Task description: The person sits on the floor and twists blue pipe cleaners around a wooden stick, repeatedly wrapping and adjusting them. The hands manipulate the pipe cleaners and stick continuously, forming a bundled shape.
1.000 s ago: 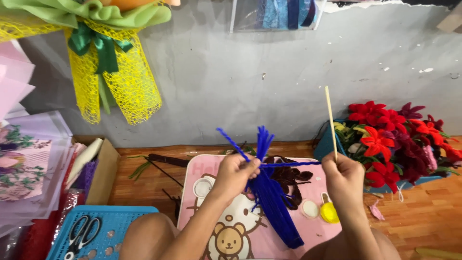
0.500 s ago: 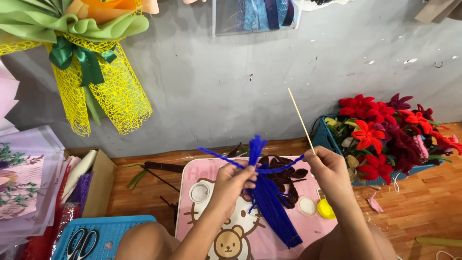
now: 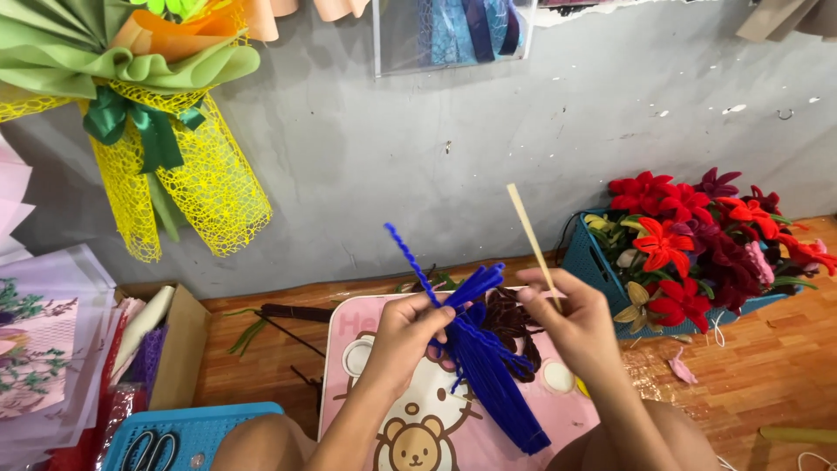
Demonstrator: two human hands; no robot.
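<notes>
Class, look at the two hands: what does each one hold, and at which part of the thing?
The left hand pinches the bundle of blue pipe cleaners near its top end. The right hand grips the thin wooden stick at its lower end.

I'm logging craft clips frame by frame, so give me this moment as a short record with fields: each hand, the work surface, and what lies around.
left hand: left hand pinches a bundle of blue fuzzy pipe cleaners near its top
right hand: right hand holds a thin pale wooden stick, pointing up
surface: pink cartoon-printed lap table
right side: blue plastic basket of red and purple handmade flowers
left side: light blue tray with scissors
wall: yellow mesh bouquet wrap
</notes>
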